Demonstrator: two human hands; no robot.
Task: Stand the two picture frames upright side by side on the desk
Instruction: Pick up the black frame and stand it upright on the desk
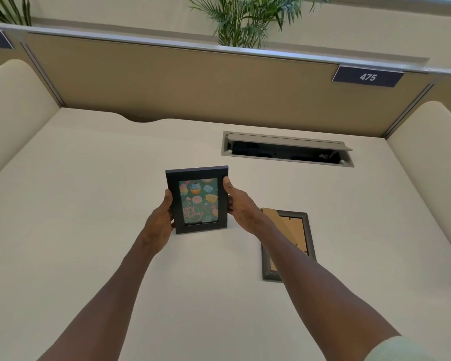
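Both of your hands are on the black frame [198, 200], which stands upright near the middle of the table [89, 204], its lower edge meeting the smooth cream surface. Your left hand [160, 222] closes its grip on the frame's left border, thumb laid over the front moulding; your right hand [241, 205] grasps the right border the same way, thumb high on the flat matte edge. The frame is a plain rectangle with square corners and a wide, flat moulding, and behind its glossy pane sits a green birthday card [198, 200] printed with cupcakes, a lollipop and curly lettering.

The grey frame [287, 246] lies flat and face down just to the right of the black one, partly hidden under your right forearm. Its moulding is stepped and dull grey, and its back is a tan fibreboard panel with a folded cardboard easel leg (the leg lies flat against the panel).

Further back, a long rectangular cable hatch [287, 149] is set into the table, its grey metal lid propped open over a dark recess. A tan fabric partition [180, 82] with a brushed aluminium cap closes the rear and carries a dark plate [368, 76] reading 475. Feathery palm fronds [245, 19] rise behind it.
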